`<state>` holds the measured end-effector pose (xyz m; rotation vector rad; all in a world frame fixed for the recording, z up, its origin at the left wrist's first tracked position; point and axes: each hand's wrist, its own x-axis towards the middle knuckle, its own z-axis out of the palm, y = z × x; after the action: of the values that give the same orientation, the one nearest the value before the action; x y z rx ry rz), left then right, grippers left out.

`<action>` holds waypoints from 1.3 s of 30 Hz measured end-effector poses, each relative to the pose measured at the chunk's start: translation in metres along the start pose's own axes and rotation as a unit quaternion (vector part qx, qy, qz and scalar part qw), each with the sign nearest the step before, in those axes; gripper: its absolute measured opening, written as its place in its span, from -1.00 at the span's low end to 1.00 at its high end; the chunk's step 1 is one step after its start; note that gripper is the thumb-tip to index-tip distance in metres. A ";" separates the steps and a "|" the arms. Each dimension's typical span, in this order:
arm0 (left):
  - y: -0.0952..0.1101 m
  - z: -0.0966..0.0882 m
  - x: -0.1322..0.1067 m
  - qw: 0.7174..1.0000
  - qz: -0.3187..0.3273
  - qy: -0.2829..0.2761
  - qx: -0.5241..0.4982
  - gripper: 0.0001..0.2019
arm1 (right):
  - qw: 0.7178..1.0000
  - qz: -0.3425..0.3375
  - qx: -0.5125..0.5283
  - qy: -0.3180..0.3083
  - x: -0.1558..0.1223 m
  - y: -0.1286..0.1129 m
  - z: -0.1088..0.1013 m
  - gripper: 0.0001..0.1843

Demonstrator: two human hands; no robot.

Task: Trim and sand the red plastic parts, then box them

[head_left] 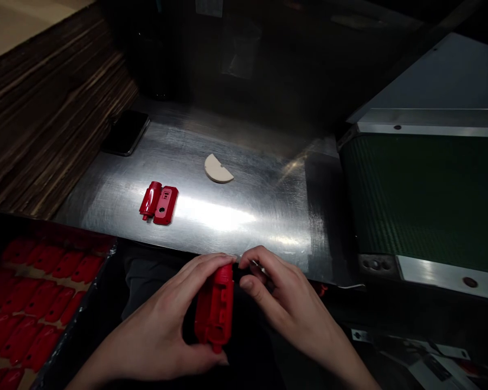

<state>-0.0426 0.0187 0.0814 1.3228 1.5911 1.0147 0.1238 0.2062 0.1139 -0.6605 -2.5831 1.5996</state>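
My left hand (158, 319) grips a red plastic housing (214, 309) by its two ends, thumb at the bottom and fingers at the top. Its hollow inner side with ribs faces right. Just right of it, my right hand (287, 298) has its fingers curled in, with a small shiny bit of something between them that I cannot make out. On the metal table (264, 189) beyond my hands lies a red two-part plastic piece (159, 203), with a round hole and a small slot in its flat half. A cream half-disc (218, 169) rests farther back.
A dark phone (126, 132) lies at the table's left, beside a tall stack of brown sheets (57, 108). At lower left, a box holds rows of red parts (32, 295). A green conveyor belt (427, 200) runs along the right. Flat metal pieces (435, 357) sit lower right.
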 end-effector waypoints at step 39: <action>-0.012 0.004 0.002 0.999 0.032 -0.032 0.020 0.11 | 0.999 -0.036 -0.014 -0.017 -0.001 0.006 -0.023 -0.73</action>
<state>-0.0429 0.0200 0.0681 1.4282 1.5371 0.9740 0.1327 0.2274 0.1196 -0.5409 -2.6254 1.5699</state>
